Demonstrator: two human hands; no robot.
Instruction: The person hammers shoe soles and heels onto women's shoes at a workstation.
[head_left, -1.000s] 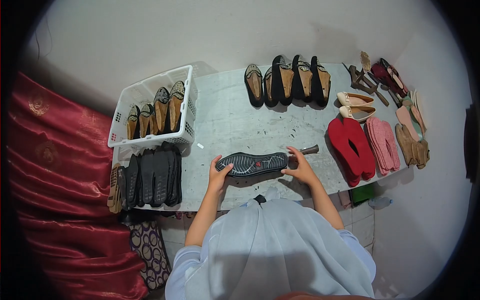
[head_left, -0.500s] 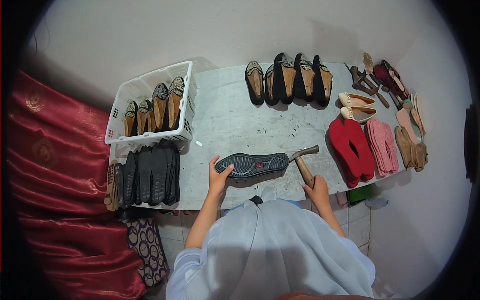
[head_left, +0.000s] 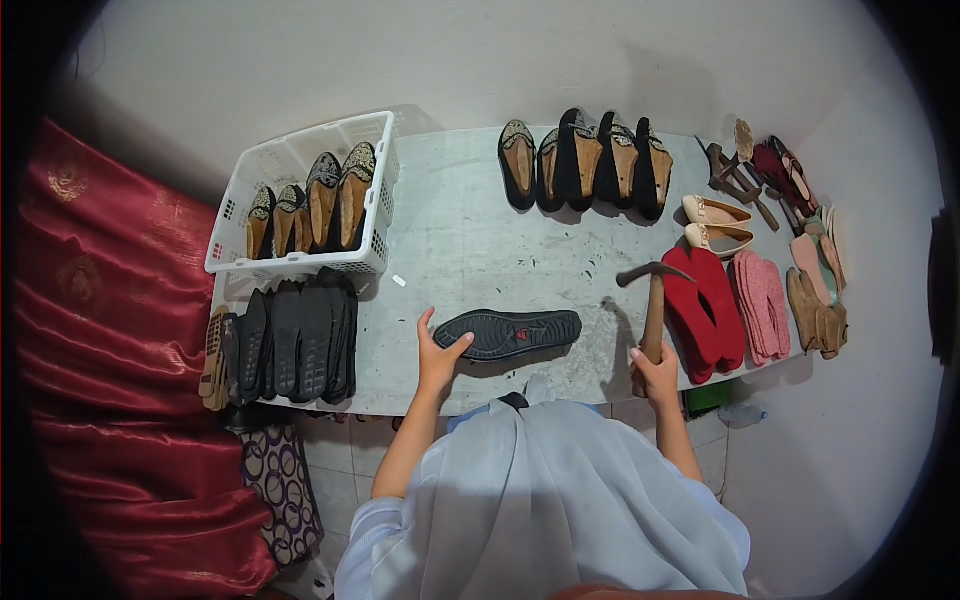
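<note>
A shoe (head_left: 510, 334) lies sole up on the table before me, its dark ridged sole marked with a small red patch. My left hand (head_left: 440, 355) grips its left end, thumb across the sole and fingers on the far side. My right hand (head_left: 656, 376) is wrapped around the wooden handle of a hammer (head_left: 653, 310). The hammer stands raised off the table, right of the shoe and apart from it, with its curved metal head uppermost. Its shadow falls on the tabletop.
A white basket (head_left: 375, 240) of shoes on wooden lasts stands at the left, behind dark soles (head_left: 290, 340). More lasted shoes (head_left: 580, 165) line the back. Red soles (head_left: 705, 310), pink soles (head_left: 760, 300), cream flats (head_left: 718, 225) and tools (head_left: 740, 180) occupy the right side.
My right hand has lifted the hammer up and to the right, away from the shoe's right end. My left hand keeps its hold on the shoe, which stays in place.
</note>
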